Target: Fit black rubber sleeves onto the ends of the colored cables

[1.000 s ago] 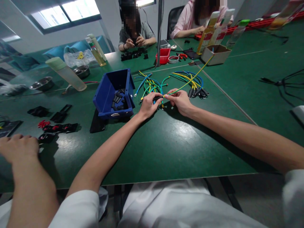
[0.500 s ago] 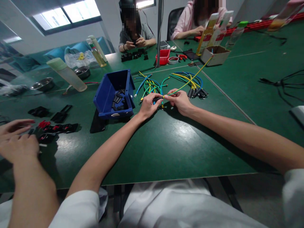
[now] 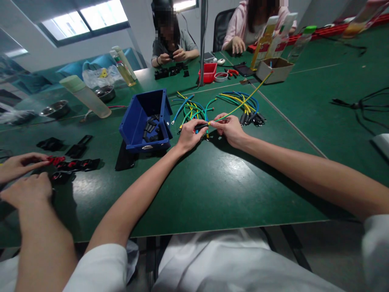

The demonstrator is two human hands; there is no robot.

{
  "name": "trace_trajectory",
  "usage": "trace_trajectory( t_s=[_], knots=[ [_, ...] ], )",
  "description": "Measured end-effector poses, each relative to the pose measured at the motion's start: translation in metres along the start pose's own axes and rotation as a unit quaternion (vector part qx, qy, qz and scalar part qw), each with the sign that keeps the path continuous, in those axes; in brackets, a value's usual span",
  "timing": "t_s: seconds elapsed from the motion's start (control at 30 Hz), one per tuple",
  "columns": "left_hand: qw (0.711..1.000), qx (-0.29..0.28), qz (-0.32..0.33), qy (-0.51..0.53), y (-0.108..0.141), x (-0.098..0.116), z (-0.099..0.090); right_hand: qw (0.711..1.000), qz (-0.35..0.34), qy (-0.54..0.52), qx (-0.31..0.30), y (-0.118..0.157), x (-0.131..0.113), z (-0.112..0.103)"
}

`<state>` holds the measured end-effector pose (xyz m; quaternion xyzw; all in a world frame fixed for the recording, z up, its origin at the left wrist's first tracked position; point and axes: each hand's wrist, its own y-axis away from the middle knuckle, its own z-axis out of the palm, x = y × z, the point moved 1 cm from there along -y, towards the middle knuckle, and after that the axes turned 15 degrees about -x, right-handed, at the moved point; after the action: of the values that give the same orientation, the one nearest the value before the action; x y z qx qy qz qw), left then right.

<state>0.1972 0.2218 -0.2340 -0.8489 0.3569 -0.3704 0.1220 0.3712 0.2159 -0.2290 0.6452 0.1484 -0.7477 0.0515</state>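
My left hand (image 3: 191,136) is closed on a black sleeve (image 3: 201,126). Right beside it, my right hand (image 3: 228,129) pinches a yellow-green wire (image 3: 243,102) close to where it meets the sleeve. The wire's free end slants up and away to the right. Whether the wire sits inside the sleeve is hard to see at this size. Behind my left hand lies a loose pile of blue, yellow and green wires (image 3: 192,106). Beyond my right hand is a bundle of wires with black sleeved ends (image 3: 253,119).
A blue bin (image 3: 130,125) with black sleeves (image 3: 150,127) stands left of my hands, over a black flat object (image 3: 123,160). A co-worker's hands (image 3: 28,182) handle black and red parts (image 3: 77,164) at far left. A metal pole (image 3: 203,44), red tray (image 3: 208,74) and cardboard box (image 3: 275,73) stand behind.
My hands, the sleeve and the wire stay nearly in place. At the left, the co-worker's hands have shifted around the red parts. Across the table, another person's hand has moved left.
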Motion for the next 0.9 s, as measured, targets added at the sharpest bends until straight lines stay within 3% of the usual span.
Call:
trace_trajectory(
  t_s=[0.4,0.73,0.9],
  knots=[
    [0.999,-0.001,0.009,0.031,-0.0002,0.0053,-0.0012,1.000,0.001,-0.006,0.009,0.0002,-0.0011,0.0010],
    [0.996,-0.018,-0.020,0.083,0.0001,0.0077,-0.0024,1.000,0.005,-0.027,0.002,0.0015,-0.0036,0.0017],
    [0.993,-0.001,-0.033,0.113,-0.0004,0.0026,-0.0002,0.999,0.000,-0.032,0.001,0.0001,-0.0017,0.0005]
  ],
)
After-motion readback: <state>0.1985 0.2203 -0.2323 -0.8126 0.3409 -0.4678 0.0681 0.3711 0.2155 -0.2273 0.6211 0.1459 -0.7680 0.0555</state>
